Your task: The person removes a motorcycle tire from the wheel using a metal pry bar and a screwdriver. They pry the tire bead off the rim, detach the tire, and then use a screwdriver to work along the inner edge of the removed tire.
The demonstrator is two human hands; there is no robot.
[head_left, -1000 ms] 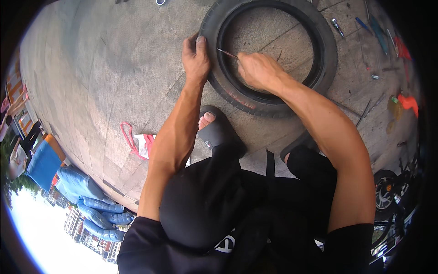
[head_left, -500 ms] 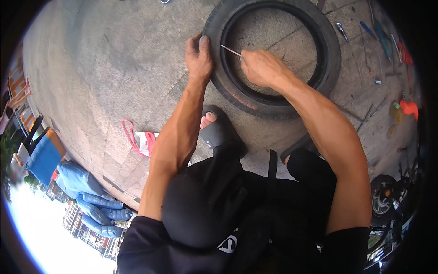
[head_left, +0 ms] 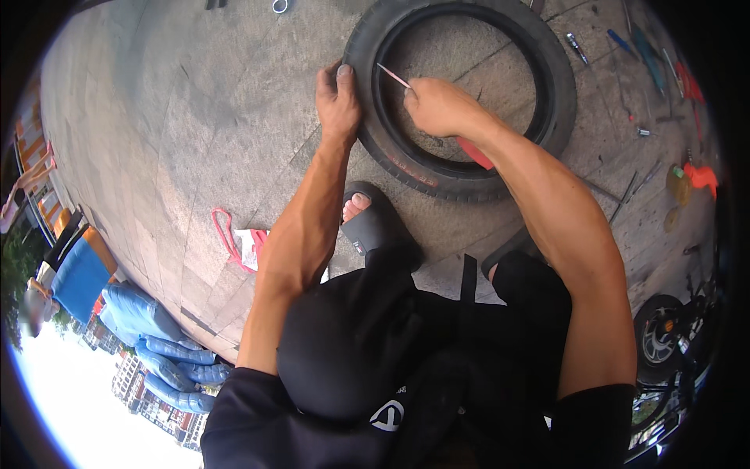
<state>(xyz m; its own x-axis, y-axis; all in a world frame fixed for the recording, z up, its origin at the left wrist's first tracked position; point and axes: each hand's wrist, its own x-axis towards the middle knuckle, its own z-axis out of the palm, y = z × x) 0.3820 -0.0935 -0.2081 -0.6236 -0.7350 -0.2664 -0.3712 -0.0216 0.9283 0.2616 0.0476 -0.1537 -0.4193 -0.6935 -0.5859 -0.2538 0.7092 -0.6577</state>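
A black tyre (head_left: 558, 86) lies flat on the paving in front of me. My left hand (head_left: 338, 105) is closed on its left outer edge, the thumb up against the tread. Inside the ring, my right hand (head_left: 444, 108) is wrapped round a thin metal-shafted tool (head_left: 394, 76). The shaft points up and left, its tip at the tyre's left inner rim; whether it pokes in or only touches I cannot tell. A red part, apparently its handle, shows below my right wrist. The fingers hide the tool's middle.
Right of the tyre lie a socket tool (head_left: 577, 48), a blue-handled tool (head_left: 623, 41), a small metal socket (head_left: 643, 132) and thin rods. Beyond them are an orange object (head_left: 701, 179) and a motorbike wheel (head_left: 658, 338). A pink cord (head_left: 225, 234) lies by my left forearm.
The tool's red part has come into sight below my right wrist, as that hand has turned slightly. The tip stays at the left inner rim. My left hand keeps its hold.
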